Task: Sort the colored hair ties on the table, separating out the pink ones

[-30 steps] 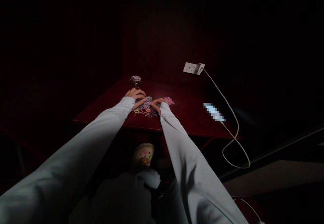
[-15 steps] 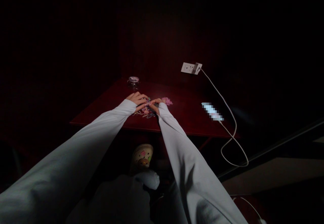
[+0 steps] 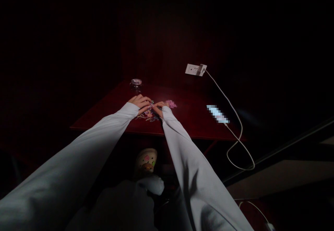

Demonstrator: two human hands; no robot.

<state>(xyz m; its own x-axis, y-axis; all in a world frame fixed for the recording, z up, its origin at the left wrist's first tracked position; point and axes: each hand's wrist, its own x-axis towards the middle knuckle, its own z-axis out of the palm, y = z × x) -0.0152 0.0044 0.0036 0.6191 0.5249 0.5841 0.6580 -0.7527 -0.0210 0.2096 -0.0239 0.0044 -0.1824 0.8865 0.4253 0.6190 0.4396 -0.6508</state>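
Note:
My left hand (image 3: pixel 141 102) lies over a loose pile of small coloured loops (image 3: pixel 149 114), which look like hair ties. Its fingers are stretched out and apart. My right hand (image 3: pixel 159 108) is at the pile's right side, with thumb and index finger nearly together by the left fingertips. Whatever they pinch is too small to make out. Just beyond the right hand is a separate heap of pink loops (image 3: pixel 171 104), partly covered by that hand. Part of the mixed pile is hidden beneath my fingers.
A clear lidded jar (image 3: pixel 136 84) stands at the back left of the dark red table (image 3: pixel 104 118). On the right lies a blurred-out phone (image 3: pixel 218 114), its white cable (image 3: pixel 236 112) looping past the table edge to a wall socket (image 3: pixel 193 69). Surroundings are very dark.
My hands have shifted only slightly at the pile, and a small gap now shows between their fingertips. The whole view has moved a little.

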